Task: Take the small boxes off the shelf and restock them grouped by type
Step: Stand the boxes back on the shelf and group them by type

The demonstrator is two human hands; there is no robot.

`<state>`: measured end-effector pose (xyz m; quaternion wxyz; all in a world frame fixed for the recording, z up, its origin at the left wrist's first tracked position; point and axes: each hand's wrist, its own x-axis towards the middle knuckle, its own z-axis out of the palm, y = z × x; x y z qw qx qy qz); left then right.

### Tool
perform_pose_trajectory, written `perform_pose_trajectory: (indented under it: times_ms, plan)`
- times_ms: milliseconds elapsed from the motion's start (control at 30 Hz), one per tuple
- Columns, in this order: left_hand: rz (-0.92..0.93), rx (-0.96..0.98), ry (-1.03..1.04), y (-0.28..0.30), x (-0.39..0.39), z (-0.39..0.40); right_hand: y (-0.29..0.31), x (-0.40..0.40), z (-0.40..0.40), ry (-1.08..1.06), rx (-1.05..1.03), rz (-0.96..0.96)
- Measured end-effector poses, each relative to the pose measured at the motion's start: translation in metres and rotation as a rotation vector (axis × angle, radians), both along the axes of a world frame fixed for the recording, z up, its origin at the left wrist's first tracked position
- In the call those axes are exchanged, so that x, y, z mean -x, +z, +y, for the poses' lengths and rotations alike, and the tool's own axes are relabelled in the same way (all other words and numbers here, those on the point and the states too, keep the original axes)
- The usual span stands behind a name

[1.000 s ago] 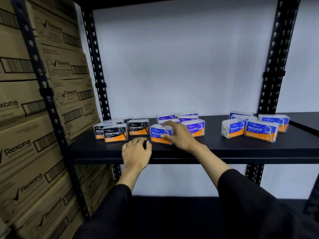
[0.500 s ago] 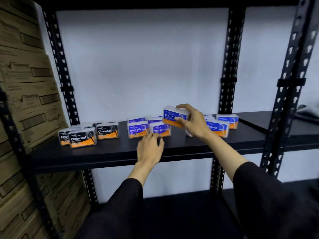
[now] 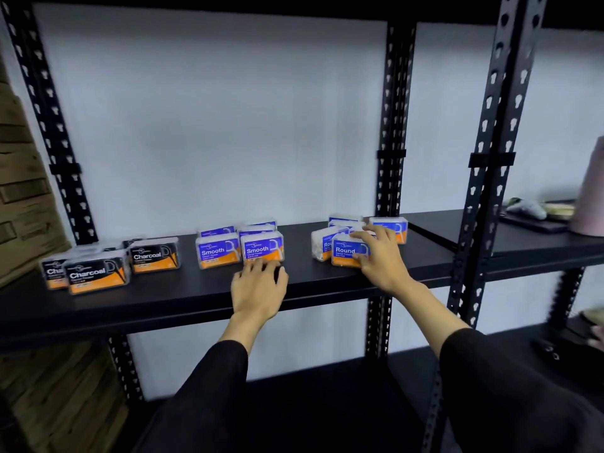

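Small boxes stand in three groups on the black shelf [image 3: 183, 299]. Black "Charcoal" boxes [image 3: 94, 273] are at the left, blue "Smooth" boxes [image 3: 240, 246] in the middle, blue "Round" boxes [image 3: 389, 225] at the right. My right hand [image 3: 379, 256] grips a "Round" box [image 3: 344, 251] that stands on the shelf at the front of its group, fingers over its top and right end. My left hand [image 3: 258, 286] lies on the shelf just in front of the "Smooth" boxes, fingers relaxed, holding nothing.
Black slotted uprights [image 3: 390, 125] frame the bay. Brown cartons [image 3: 23, 204] are stacked at the far left. The neighbouring shelf [image 3: 523, 237] at the right carries a game controller [image 3: 526, 207] and a pink object [image 3: 590, 194]. A lower shelf [image 3: 294, 420] lies below.
My right hand carried the "Round" box rightward from the middle group and set it down among the "Round" boxes. My left hand stayed on the shelf. The view swung right.
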<state>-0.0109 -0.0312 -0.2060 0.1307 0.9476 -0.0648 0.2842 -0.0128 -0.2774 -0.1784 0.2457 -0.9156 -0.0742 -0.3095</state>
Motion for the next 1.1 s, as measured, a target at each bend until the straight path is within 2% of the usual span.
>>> perform_pose_trajectory:
  times_ms: [100, 200, 500, 667, 800, 900, 1100]
  plan:
    - [-0.007, 0.000, -0.006, -0.001, 0.000, 0.000, -0.003, -0.001, 0.010, -0.058, 0.146, -0.166]
    - [-0.021, -0.012, 0.005, -0.003, -0.001, 0.000, -0.011, -0.003, 0.018, -0.036, 0.168, -0.179]
    - [-0.046, -0.011, 0.014, -0.004, -0.002, -0.002, -0.011, -0.008, 0.012, 0.027, 0.085, -0.128]
    - [0.044, 0.031, -0.035, 0.001, 0.003, 0.000, -0.010, 0.003, 0.015, 0.070, -0.013, -0.092]
    - [0.090, 0.167, -0.108, 0.007, 0.016, 0.006, -0.007, 0.026, 0.024, 0.087, -0.150, -0.083]
    - [0.026, 0.280, -0.156, 0.010, 0.039, 0.007, -0.005, 0.050, 0.033, 0.092, -0.172, -0.108]
    - [-0.012, 0.213, -0.211, 0.001, 0.088, -0.005, -0.031, 0.099, 0.049, 0.163, -0.236, -0.007]
